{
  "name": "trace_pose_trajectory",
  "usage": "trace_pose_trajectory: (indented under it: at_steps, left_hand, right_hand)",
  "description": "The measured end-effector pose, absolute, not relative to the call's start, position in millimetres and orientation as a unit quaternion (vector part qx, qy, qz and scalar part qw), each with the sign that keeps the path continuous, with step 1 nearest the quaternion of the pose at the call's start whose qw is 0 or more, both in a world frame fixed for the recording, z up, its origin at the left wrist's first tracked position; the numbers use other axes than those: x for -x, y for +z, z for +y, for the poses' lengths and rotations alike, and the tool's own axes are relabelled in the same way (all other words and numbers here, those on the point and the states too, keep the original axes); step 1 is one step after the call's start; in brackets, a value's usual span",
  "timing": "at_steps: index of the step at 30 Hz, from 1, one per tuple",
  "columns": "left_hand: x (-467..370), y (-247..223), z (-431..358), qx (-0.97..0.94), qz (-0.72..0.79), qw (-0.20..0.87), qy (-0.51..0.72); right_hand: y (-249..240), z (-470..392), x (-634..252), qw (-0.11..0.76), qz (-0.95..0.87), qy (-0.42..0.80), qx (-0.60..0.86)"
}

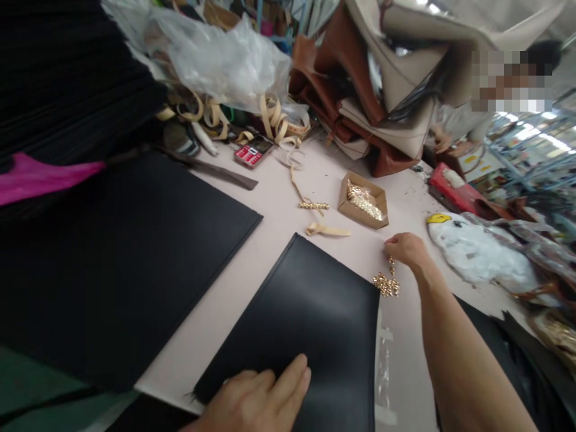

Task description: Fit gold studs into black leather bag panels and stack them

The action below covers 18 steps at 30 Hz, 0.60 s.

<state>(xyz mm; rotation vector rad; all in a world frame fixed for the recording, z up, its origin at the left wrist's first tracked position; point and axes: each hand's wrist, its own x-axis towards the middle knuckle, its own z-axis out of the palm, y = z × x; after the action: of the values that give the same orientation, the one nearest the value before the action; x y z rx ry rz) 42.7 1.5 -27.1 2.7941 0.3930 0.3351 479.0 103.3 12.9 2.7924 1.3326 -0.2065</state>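
My left hand (265, 390) rests on a black leather-like panel (315, 300), its fingers stretched out over the surface. Off the panel's far right corner, my right hand (405, 249) has its thumb and fingertips pinched together. A strand of small gold metal pieces (391, 264) trails from these fingertips toward a little heap of the same gold pieces (386, 285) at the panel's edge. Whether the strand is a chain is too small to tell. Beyond the hand stands an open cardboard box (384, 219) holding more gold pieces.
A larger black panel stack (135, 252) covers the left. Further back are a short gold row (314, 206), beige strip scraps (328, 230), a red-keyed phone (252, 152) and piled brown and beige bags (369, 120). A white plastic bundle (481, 252) lies at right.
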Motion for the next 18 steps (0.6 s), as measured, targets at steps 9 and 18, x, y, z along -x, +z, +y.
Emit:
trace_pose_trajectory:
  at_steps: [9,18]
  left_hand:
    - [-42,-14,3,-0.979,0.094,0.168,0.062]
    - [-42,-20,0,-0.979,0.099,0.132,0.121]
  right_hand:
    - [27,6,-367,-0.210,0.447,-0.234,-0.838]
    - [15,-67,-242,-0.218,0.459,-0.396,-0.764]
